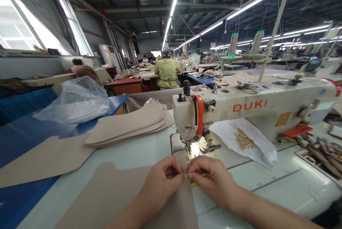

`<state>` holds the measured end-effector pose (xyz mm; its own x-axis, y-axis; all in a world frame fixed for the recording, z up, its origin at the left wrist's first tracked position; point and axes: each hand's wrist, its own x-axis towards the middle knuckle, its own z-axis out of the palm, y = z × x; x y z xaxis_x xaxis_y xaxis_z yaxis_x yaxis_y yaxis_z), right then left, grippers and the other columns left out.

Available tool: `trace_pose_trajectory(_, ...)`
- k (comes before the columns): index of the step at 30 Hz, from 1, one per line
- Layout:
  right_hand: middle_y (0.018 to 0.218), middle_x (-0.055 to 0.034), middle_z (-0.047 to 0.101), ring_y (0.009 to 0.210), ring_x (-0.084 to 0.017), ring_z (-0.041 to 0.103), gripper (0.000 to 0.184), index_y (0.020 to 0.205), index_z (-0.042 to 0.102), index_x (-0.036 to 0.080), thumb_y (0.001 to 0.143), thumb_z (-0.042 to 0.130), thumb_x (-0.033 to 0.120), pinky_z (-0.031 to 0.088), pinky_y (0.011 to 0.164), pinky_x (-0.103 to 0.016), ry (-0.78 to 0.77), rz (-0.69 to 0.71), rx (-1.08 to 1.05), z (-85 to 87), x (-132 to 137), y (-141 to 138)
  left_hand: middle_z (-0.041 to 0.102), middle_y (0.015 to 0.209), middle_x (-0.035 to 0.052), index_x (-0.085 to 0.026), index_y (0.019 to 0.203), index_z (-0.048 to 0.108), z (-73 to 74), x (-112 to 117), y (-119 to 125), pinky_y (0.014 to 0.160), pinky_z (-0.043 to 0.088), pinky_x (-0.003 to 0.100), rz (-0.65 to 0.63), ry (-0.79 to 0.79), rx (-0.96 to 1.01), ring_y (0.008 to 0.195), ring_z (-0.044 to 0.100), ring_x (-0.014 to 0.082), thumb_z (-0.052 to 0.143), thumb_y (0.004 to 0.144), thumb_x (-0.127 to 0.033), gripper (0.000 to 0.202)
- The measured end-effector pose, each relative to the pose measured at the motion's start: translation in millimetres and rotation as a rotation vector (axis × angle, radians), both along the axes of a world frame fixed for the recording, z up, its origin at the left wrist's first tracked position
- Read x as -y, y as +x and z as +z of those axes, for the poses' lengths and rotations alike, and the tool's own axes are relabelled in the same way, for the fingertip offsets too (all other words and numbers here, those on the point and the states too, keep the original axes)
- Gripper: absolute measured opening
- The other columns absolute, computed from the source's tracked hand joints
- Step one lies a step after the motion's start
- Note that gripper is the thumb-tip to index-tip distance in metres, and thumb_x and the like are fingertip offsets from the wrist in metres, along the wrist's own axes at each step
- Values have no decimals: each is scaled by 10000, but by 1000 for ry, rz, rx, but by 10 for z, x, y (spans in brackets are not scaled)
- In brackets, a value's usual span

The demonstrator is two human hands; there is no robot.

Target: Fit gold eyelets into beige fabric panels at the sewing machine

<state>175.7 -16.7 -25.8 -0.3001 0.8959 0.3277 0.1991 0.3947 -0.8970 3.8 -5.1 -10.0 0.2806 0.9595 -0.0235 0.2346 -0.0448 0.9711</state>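
Note:
Just in front of the sewing machine's needle area, my left hand and my right hand meet fingertip to fingertip. Both are closed in a pinch at one small, pale spot, too small to name. Beneath them a beige fabric panel lies on the machine table, one narrow part reaching toward the presser foot. Small gold-coloured metal pieces are heaped on a white sheet beyond my right hand, under the machine arm.
The sewing machine fills the right side. A stack of beige panels sits to the left, beside another panel on a blue surface. A clear plastic bag stands behind. A tray holds strips at right. A person in green sits ahead.

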Motion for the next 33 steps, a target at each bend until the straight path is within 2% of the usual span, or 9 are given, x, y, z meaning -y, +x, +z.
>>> trace_pose_trajectory(5, 728, -7, 604, 679, -105, 553, 108, 670, 559, 145, 752, 547, 76, 398, 622, -182, 138, -29, 29, -7, -15, -6, 572, 598, -20, -167, 618, 527, 43, 49, 48, 567, 422, 208, 93, 47, -34, 589, 540, 119, 607, 630, -199, 87)
trace_pose_trajectory(8, 688, 1, 587, 662, -102, 552, 112, 641, 533, 145, 724, 540, 69, 393, 607, -174, 147, -59, 18, -22, -36, -21, 590, 628, -27, -172, 678, 550, 35, 42, 51, 585, 449, 203, 72, 47, 39, 607, 571, 117, 621, 629, -178, 87)
trace_pose_trajectory(11, 694, -2, 595, 663, -103, 558, 116, 620, 524, 145, 712, 539, 76, 399, 607, -174, 149, -74, 3, -42, -51, -33, 624, 680, -27, -179, 785, 574, 15, 20, 45, 631, 483, 208, 52, 14, 145, 650, 607, 125, 667, 602, -169, 206)
trace_pose_trajectory(15, 704, -4, 606, 658, -103, 557, 115, 617, 534, 147, 720, 561, 105, 406, 610, -179, 112, -76, 3, -47, -53, -32, 659, 740, 10, -154, 755, 614, 3, 11, 33, 675, 498, 226, -7, -44, 121, 704, 624, 144, 710, 624, -250, 188)
trace_pose_trajectory(20, 677, -9, 598, 622, -102, 532, 122, 644, 589, 144, 752, 611, 197, 396, 569, -190, -21, -53, -40, -26, -51, -40, 651, 674, 3, -151, 700, 614, -8, 34, 27, 640, 495, 226, 36, -14, 34, 665, 616, 149, 710, 654, -314, 195)
trace_pose_trajectory(24, 646, -2, 613, 590, -103, 544, 226, 696, 590, 143, 706, 707, 336, 410, 561, -202, -270, 52, -310, -38, -74, -59, 660, 674, 4, -164, 704, 632, -25, 50, 19, 616, 494, 210, 55, 109, -57, 652, 625, 149, 673, 695, -293, 135)
trace_pose_trajectory(26, 651, 9, 625, 591, -97, 563, 312, 741, 571, 145, 640, 765, 367, 425, 582, -201, -399, 116, -448, -50, -93, -57, 669, 679, 6, -174, 708, 647, -22, 52, 9, 619, 495, 206, 52, 189, -118, 648, 631, 148, 641, 714, -260, 87)
trace_pose_trajectory(28, 657, 13, 631, 594, -91, 576, 377, 766, 568, 141, 591, 799, 381, 438, 603, -201, -483, 138, -498, -60, -111, -43, 672, 676, 7, -180, 706, 654, -9, 56, -3, 620, 497, 207, 56, 252, -166, 639, 634, 149, 622, 715, -234, 63)
trace_pose_trajectory(33, 627, 3, 621, 553, -89, 568, 388, 736, 594, 121, 613, 767, 445, 448, 577, -210, -479, 129, -391, -66, -126, -10, 676, 685, 1, -187, 712, 659, 28, 81, -20, 630, 496, 205, 39, 307, -225, 640, 634, 144, 588, 712, -186, 71)
